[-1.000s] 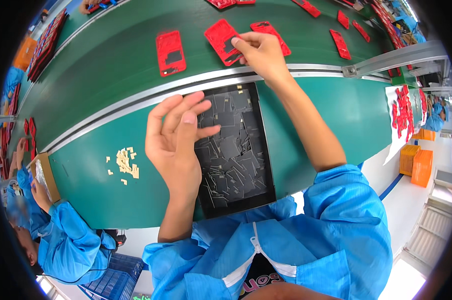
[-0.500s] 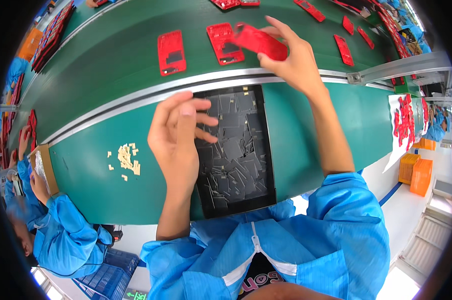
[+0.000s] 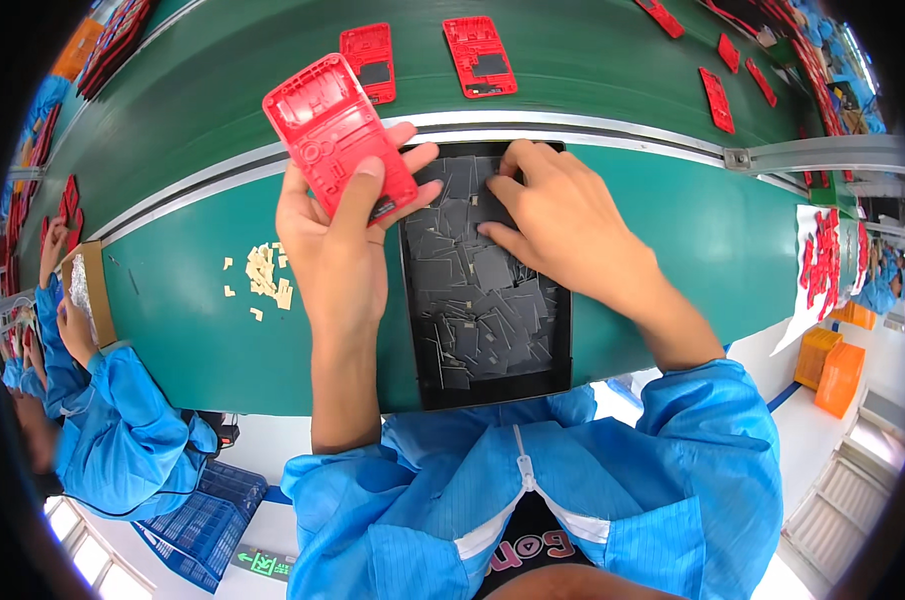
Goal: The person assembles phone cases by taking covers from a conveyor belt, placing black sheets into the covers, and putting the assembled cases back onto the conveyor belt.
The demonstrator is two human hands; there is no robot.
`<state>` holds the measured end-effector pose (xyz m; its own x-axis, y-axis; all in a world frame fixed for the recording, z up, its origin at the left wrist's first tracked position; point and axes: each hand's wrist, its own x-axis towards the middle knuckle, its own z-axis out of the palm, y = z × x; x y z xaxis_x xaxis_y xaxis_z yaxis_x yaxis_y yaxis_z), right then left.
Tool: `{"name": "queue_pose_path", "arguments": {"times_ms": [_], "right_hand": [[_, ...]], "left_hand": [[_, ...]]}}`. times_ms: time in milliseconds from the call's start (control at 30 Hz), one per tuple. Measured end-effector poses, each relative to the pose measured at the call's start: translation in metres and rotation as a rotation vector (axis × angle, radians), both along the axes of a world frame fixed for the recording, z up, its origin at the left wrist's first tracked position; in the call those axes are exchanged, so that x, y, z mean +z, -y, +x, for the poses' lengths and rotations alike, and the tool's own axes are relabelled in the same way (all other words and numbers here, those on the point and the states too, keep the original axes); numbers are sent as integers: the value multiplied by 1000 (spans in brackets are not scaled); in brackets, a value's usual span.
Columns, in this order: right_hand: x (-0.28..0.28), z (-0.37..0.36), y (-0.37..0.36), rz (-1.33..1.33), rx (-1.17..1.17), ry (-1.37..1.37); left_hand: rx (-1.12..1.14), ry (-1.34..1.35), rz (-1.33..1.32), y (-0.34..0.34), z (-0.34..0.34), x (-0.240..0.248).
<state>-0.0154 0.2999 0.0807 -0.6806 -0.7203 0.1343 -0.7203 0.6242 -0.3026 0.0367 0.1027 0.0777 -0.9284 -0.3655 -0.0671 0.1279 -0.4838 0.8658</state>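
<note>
My left hand (image 3: 338,245) holds a red plastic shell (image 3: 338,135) tilted above the green bench, its thumb across the shell's lower end. My right hand (image 3: 563,225) lies on a black tray (image 3: 563,345) full of several small dark grey square pads (image 3: 483,310); its fingertips press on pads at the tray's far end. Whether the fingers pinch a pad I cannot tell. The tray lies on the bench right in front of me, between my forearms in blue sleeves.
Beyond a metal rail (image 3: 613,125), a dark green belt (image 3: 223,80) carries more red shells (image 3: 481,57). Small beige scraps (image 3: 265,275) lie left of the tray. A person in blue (image 3: 113,420) works at the left by a cardboard box (image 3: 93,290). Orange crates (image 3: 831,370) stand at the right.
My right hand lifted a red shell off the belt and brought it back; the shell now sits in my left hand. My right hand has come down onto the tray's pads.
</note>
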Motion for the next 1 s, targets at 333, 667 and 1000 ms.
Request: {"name": "queue_pose_path", "arguments": {"times_ms": [333, 667, 1000], "right_hand": [[20, -4, -4, -609, 40, 397], [31, 13, 5, -1078, -264, 566], [34, 18, 10, -1203, -346, 624]], "left_hand": [[-162, -10, 63, -7, 3, 1], [-201, 26, 24, -23, 7, -4], [-176, -70, 27, -21, 9, -6]]}}
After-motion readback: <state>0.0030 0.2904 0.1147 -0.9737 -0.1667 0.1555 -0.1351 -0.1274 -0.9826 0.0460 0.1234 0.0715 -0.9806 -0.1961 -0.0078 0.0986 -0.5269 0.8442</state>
